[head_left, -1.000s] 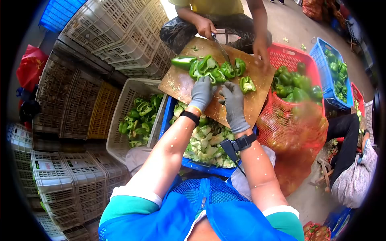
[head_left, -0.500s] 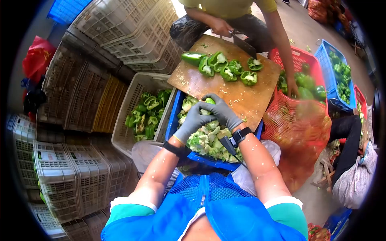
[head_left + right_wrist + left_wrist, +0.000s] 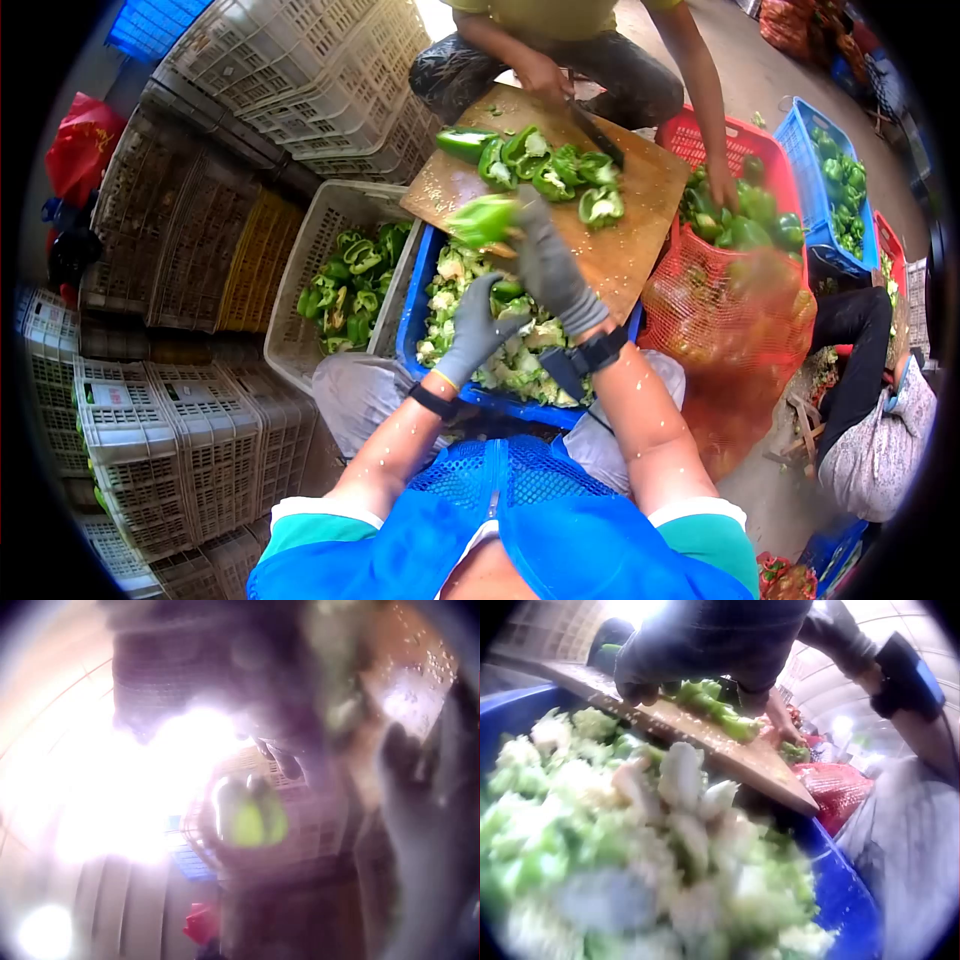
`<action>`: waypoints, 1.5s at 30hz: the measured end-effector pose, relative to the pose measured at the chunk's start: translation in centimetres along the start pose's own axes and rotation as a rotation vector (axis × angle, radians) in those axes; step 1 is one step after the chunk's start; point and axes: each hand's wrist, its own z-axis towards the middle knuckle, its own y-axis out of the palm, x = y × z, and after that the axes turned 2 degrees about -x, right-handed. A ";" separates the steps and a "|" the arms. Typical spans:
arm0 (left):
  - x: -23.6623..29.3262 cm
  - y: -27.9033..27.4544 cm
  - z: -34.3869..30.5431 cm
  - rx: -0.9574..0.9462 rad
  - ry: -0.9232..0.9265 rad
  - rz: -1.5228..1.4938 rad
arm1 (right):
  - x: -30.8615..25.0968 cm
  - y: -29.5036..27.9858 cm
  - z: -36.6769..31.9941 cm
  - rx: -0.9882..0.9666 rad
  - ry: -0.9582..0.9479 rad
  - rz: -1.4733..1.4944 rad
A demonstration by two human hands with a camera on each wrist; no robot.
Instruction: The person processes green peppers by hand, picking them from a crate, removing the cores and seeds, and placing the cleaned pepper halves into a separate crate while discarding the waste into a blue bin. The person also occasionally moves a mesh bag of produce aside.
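I wear grey gloves. My left hand (image 3: 480, 322) hovers over the blue crate (image 3: 412, 310) of pale pepper cores (image 3: 510, 365). Its curled fingers (image 3: 637, 688) grip a green pepper scrap (image 3: 709, 703) just above the heap. My right hand (image 3: 548, 262) reaches toward the wooden cutting board (image 3: 625, 250). A blurred green pepper piece (image 3: 483, 218) is at its fingertips, and the same pepper piece (image 3: 251, 817) is smeared in the right wrist view. Whether the fingers hold it cannot be told. Cut pepper halves (image 3: 545, 170) lie on the board's far side.
Another person sits across the board with a knife (image 3: 595, 130) in one hand and the other hand (image 3: 722, 185) in a red basket (image 3: 725, 310) of whole peppers. A white crate (image 3: 290, 300) at left holds cleaned pepper pieces. Crates (image 3: 180, 440) are stacked along the left.
My hands drew back from the board to the blue crate with a pepper between them. Now they have parted: the right has swung forward with a green piece, and the left has stayed over the cores.
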 end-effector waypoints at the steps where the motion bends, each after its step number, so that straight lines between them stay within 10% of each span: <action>1: 0.0 0.4 1.5 -0.033 0.043 0.027 | 0.3 1.2 -0.8 -0.092 0.038 -0.056; 4: -1.4 5.6 8.4 0.043 0.120 -0.613 | 0.8 -1.6 0.2 -0.036 -0.038 -0.489; 7: 2.7 3.1 14.5 0.076 0.248 0.350 | -1.6 -3.2 1.0 0.248 -0.060 -0.398; 12: 2.8 3.4 16.0 -0.134 0.011 0.675 | -4.5 -4.3 1.5 0.485 -0.097 -0.213; 16: 1.1 0.6 12.2 -0.223 -0.054 0.357 | -2.2 -5.4 2.1 0.488 -0.062 -0.483; 20: 1.5 -2.1 7.1 -0.392 -0.329 -0.754 | 2.5 -6.5 2.0 0.230 0.057 -1.075; 23: 2.7 -4.3 3.6 -0.367 -0.356 -0.998 | 3.4 -4.7 1.0 -0.202 0.366 -0.449; 28: 2.0 -4.2 0.7 -0.143 -0.318 -1.072 | 4.3 -2.0 -0.4 -0.102 0.322 -0.534; 35: 4.2 -1.4 -0.1 0.454 0.229 -0.381 | 6.8 -3.4 0.4 0.341 0.070 -0.384; 38: 6.3 -2.4 -1.4 0.457 0.189 -0.346 | 6.5 -2.5 -0.3 0.379 0.072 -0.299; 40: 7.1 -4.0 -2.0 0.465 0.359 -0.202 | 10.1 -9.9 2.3 0.346 -0.140 -0.885; 43: 10.1 -7.8 -3.2 0.335 0.531 -0.064 | 4.1 -6.9 1.6 0.435 -0.005 -0.267; 45: 9.3 -6.9 -3.9 0.087 0.268 -0.029 | 3.3 -4.0 1.4 0.337 -0.140 -0.195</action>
